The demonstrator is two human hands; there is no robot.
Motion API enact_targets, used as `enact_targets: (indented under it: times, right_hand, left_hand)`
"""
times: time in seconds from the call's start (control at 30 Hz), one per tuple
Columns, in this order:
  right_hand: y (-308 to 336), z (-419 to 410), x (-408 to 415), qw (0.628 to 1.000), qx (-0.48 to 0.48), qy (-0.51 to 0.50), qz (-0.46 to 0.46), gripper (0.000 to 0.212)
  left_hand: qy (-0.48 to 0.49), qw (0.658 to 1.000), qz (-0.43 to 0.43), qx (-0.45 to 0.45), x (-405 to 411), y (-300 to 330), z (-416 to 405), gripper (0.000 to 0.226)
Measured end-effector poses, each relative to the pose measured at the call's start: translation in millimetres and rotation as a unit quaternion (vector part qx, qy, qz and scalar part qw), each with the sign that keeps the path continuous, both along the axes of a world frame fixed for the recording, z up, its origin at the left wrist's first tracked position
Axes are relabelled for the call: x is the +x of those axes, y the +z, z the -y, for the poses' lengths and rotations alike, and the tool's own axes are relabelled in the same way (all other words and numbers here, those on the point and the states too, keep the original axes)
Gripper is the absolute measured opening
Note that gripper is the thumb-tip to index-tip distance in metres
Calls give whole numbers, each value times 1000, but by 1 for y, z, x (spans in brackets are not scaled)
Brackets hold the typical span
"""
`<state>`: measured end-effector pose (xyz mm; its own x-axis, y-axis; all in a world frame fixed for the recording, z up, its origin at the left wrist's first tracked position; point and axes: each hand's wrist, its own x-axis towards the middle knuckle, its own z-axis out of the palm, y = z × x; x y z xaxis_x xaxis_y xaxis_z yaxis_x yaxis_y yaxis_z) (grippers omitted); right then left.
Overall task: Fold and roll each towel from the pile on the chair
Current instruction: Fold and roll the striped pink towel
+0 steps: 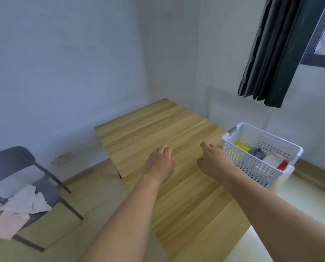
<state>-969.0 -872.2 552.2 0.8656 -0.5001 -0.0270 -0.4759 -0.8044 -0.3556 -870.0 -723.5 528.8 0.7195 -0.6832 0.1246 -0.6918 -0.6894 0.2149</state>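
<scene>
Both hands hover over the wooden table (pixel 158 129), the left hand (pixel 160 163) and right hand (pixel 212 159) loosely curled and holding nothing. The towels (pixel 21 208) lie heaped on the grey chair (pixel 10 159) left of the table; a white basket (pixel 260 154) sits at its right edge.

Both hands hover empty over the wooden table (pixel 148 129), fingers loosely curled. The white basket (pixel 256 167) sits just right of the right hand (pixel 212 159); the towel pile (pixel 23 207) on the grey chair (pixel 12 157) lies well left of the left hand (pixel 160 163).
</scene>
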Motion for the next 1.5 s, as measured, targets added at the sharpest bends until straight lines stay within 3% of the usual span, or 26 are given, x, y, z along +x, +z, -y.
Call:
enact_targets:
  times: [0.3, 0.63, 0.8, 0.97, 1.27, 1.5]
  right_hand:
    - [5, -192, 62, 999, 28, -14, -17, 42]
    - [4, -326, 122, 998, 57, -17, 10, 41]
    - [5, -420, 184, 997, 67, -27, 21, 45]
    - [5, -526, 250, 997, 63, -31, 18, 45]
    - [4, -616, 323, 997, 63, -32, 2, 42]
    - [-13, -712, 416, 996, 88, -26, -10, 45]
  left_hand:
    - [-13, 1000, -12, -6, 86, 20, -180, 46]
    - [-17, 999, -21, -47, 134, 10, -305, 43]
    - [7, 996, -7, -93, 208, 17, -404, 38]
    - [-9, 998, -8, -59, 277, 6, -508, 38]
    - [19, 995, -31, -95, 351, 1, -614, 42]
    - [30, 996, -49, -64, 450, -24, -721, 36]
